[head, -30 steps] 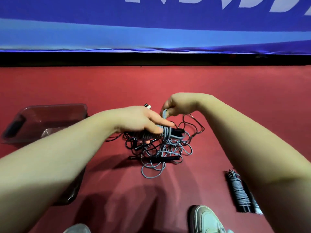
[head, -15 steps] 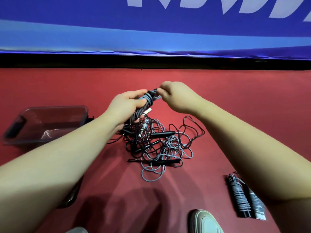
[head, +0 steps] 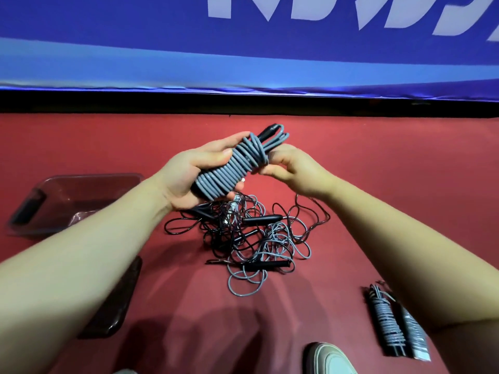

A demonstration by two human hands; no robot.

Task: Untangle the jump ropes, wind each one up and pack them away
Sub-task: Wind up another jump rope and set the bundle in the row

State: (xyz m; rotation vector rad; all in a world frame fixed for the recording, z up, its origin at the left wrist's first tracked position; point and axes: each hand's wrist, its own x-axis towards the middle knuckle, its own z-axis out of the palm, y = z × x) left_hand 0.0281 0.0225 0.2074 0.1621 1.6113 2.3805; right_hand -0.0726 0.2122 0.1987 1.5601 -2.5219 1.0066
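Red floor (head: 378, 163): tangled rope pile (head: 251, 238) centre, wound ropes (head: 386, 319) right, clear bin (head: 81, 190) left, shoe (head: 329, 360) near edge.

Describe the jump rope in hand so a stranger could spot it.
Below the blue banner, over the red floor, two hands meet. The left hand grips the grey bundle, the right hand pinches its cord. Unlike the loose tangle beneath, it is tightly coiled and aloft.

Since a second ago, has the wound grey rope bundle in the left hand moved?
Yes: the wound grey rope bundle has risen from the tangled rope pile toward the blue banner.
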